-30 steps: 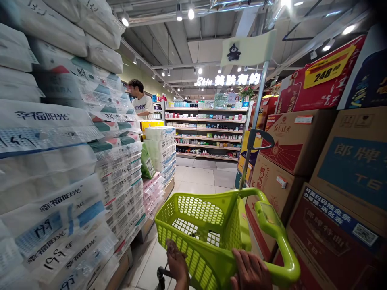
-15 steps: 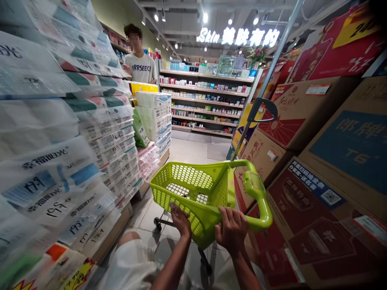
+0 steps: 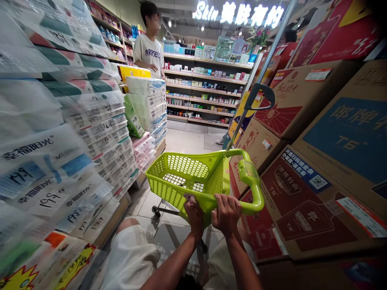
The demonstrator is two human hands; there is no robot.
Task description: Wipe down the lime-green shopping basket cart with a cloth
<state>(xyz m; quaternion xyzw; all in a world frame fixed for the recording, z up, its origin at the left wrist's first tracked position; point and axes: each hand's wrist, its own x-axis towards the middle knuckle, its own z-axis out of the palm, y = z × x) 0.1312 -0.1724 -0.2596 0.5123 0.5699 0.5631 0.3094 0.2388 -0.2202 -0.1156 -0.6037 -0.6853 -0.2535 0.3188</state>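
A lime-green shopping cart [image 3: 242, 189] with a perforated basket stands before my knees. My left hand [image 3: 195, 215] is closed around a small crumpled cloth [image 3: 190, 197], greyish pink, at the upper edge of the basket's near side. Whether it is cloth or tissue is hard to make out. My right hand [image 3: 226, 211] grips the basket's rim close to the handle end, fingers curled over the top and thumb on the outer side. Nothing but a small dark patch shows in the basket. A grey pole with a dark loop grip [image 3: 262, 97] rises beyond the cart.
Wrapped tissue packs [image 3: 104, 137] are stacked along the left. Cardboard cartons [image 3: 308, 201] line the right, close to the cart handle. Ahead, a tiled aisle [image 3: 184, 139] leads to shelves of small boxes [image 3: 205, 84]. A person [image 3: 149, 52] stands behind the stacks.
My left hand has risen and shifted right along the basket's side to its rim, nearer my right hand. The person at the back has turned and moved right.
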